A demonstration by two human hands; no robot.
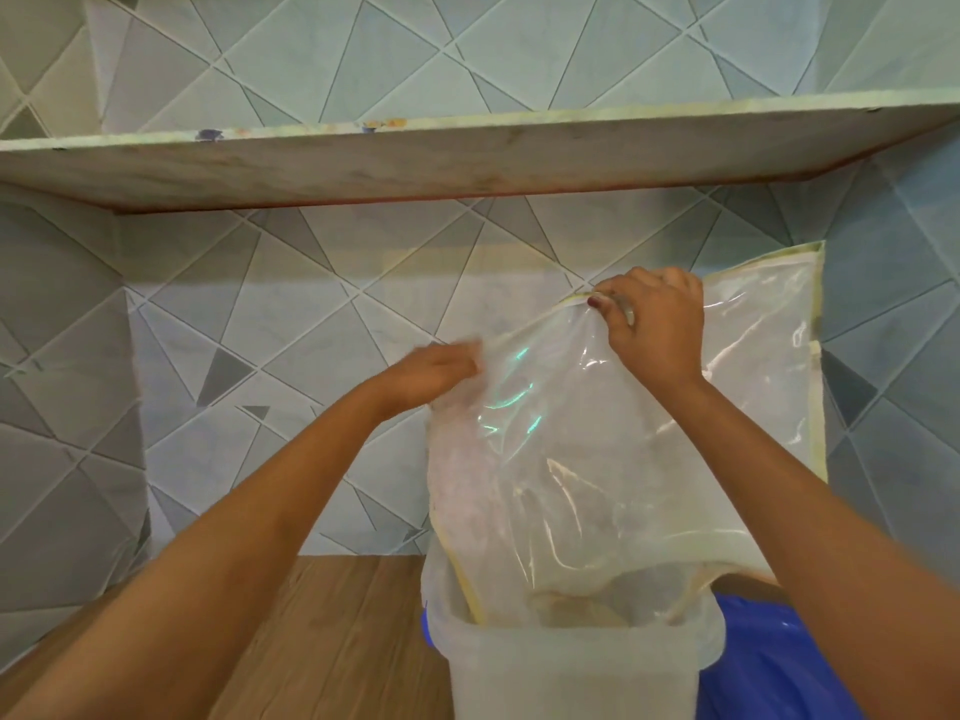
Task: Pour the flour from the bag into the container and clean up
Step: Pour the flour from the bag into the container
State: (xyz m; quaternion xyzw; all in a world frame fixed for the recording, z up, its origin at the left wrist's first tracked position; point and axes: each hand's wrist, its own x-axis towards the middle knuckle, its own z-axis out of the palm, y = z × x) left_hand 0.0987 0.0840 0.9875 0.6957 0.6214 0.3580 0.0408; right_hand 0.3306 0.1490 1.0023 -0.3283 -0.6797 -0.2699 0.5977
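Above the container (571,672) hangs the bag (597,433), upside down, its mouth tucked inside the container's rim, most likely so that the last flour drops in and not onto the counter (337,641). The right hand (657,319) has its fingers curled tight round the bag's raised end, above the container, holding it high. The left hand (436,368), up and left of the container, meets the bag's left edge. It is blurred, so I cannot tell whether it pinches the plastic or only touches it. Pale dust clings inside the bag, and what seems to be flour lies in the container. Something blue (769,662) sits just right of the container. A shelf (415,163) juts out high above it, limiting how far the bag can rise.
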